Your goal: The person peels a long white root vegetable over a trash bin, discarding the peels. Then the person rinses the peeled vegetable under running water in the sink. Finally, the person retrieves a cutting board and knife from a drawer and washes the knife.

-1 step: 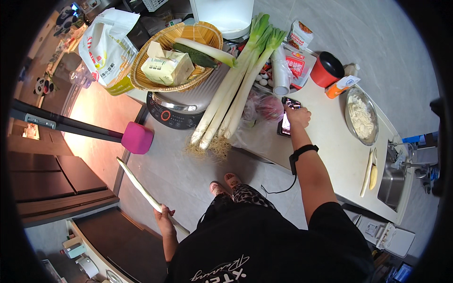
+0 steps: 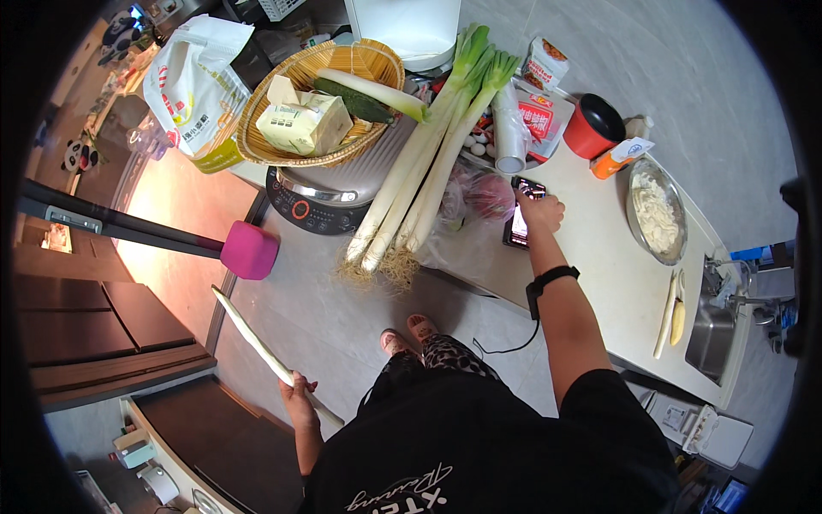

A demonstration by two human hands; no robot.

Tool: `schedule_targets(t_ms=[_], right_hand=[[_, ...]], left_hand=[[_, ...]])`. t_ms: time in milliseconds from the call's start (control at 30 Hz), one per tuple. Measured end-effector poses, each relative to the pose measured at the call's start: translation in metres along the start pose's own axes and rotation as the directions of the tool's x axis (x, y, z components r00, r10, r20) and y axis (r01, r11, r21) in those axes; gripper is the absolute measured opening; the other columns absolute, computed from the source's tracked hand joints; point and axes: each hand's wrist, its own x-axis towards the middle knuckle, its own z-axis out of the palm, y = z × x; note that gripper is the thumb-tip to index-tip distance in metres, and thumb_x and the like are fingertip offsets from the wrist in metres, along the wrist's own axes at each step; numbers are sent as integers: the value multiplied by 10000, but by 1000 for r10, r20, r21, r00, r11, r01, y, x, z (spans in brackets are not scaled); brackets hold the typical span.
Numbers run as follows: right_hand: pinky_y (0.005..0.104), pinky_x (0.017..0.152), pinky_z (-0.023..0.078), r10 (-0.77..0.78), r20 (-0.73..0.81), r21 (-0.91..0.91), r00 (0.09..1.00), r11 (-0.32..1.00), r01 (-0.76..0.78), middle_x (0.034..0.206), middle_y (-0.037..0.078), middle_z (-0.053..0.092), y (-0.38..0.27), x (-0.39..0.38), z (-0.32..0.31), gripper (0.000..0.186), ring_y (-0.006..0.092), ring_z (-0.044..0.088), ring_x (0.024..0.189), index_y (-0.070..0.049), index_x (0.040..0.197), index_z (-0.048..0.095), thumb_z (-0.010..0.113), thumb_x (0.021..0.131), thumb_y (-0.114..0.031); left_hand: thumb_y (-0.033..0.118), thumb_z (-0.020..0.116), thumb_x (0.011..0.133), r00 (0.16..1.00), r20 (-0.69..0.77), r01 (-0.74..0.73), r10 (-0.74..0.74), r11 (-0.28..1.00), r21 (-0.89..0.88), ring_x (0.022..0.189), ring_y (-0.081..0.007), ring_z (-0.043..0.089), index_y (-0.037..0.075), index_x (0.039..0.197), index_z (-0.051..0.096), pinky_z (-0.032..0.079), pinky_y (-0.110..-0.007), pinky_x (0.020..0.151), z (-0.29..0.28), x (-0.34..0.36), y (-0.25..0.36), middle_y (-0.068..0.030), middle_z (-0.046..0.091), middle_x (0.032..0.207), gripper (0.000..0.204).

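Observation:
My left hand (image 2: pixel 300 394) is closed round a long pale stalk (image 2: pixel 253 338), held low at the lower left. My right hand (image 2: pixel 539 208) is over a phone (image 2: pixel 518 230) on the counter, index finger at the lit screen and other fingers loosely bent. Just left of it lies a thin plastic bag (image 2: pixel 475 197) with something reddish inside. Several long leeks (image 2: pixel 407 171) lie with roots over the counter's front edge, beside a grey electric cooker (image 2: pixel 308 206) that carries a bamboo basket (image 2: pixel 257 128) with a cucumber (image 2: pixel 364 105) and a cream-coloured carton (image 2: pixel 295 128).
On the right are a red pot (image 2: pixel 582 137), a steel bowl of flour-like white stuff (image 2: pixel 640 206), two pale long pieces (image 2: pixel 664 317) and a sink (image 2: pixel 712 338). A white bag (image 2: pixel 188 86) sits upper left. A magenta square pad (image 2: pixel 248 250) on a black bar juts from the left.

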Motion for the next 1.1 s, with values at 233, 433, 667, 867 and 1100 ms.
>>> schedule_targets(t_ms=[233,433,667,867,1100], right_hand=[[468,986,387,-424,-347,257,837,815,519,1216,217,518,65,-39,-2,800,368,483,1159,48,1218,503,741,716,-527],[443,1026,353,-864,-51,496,501,413,763,1247,222,482,107,-160,22,505,369,458,1182,65,1211,502,702,822,-187],[429,964,384,-932,352,645,-89,172,745,1196,179,494,66,-239,98,333,351,488,1123,-12,1106,542,677,825,-129],[381,835,448,-812,311,765,-495,-96,637,1087,147,537,8,-326,142,263,300,539,952,-2,1021,568,676,797,-88],[352,750,458,-569,239,797,-787,-348,493,1000,123,535,11,-478,192,217,244,535,827,-14,982,565,661,790,-45]], left_hand=[[191,546,953,998,-57,-5,6,1000,4,658,-108,481,95,1015,470,520,-334,688,-11,-19,-1,2,467,773,137],[251,568,950,962,-263,96,-69,991,94,710,-102,506,95,1047,480,526,-307,674,-35,-28,-56,11,482,815,204],[264,575,945,874,-484,33,-44,999,-30,653,-122,509,62,1010,475,462,-292,600,-61,-58,-98,-16,513,741,234],[241,574,951,686,-718,42,-117,992,-121,671,-106,523,65,1001,486,475,-275,629,-96,-131,-140,-6,526,778,203],[285,586,929,464,-836,59,-293,952,-301,808,-200,557,58,1058,520,464,-358,754,-164,-217,-202,-95,589,836,270]])
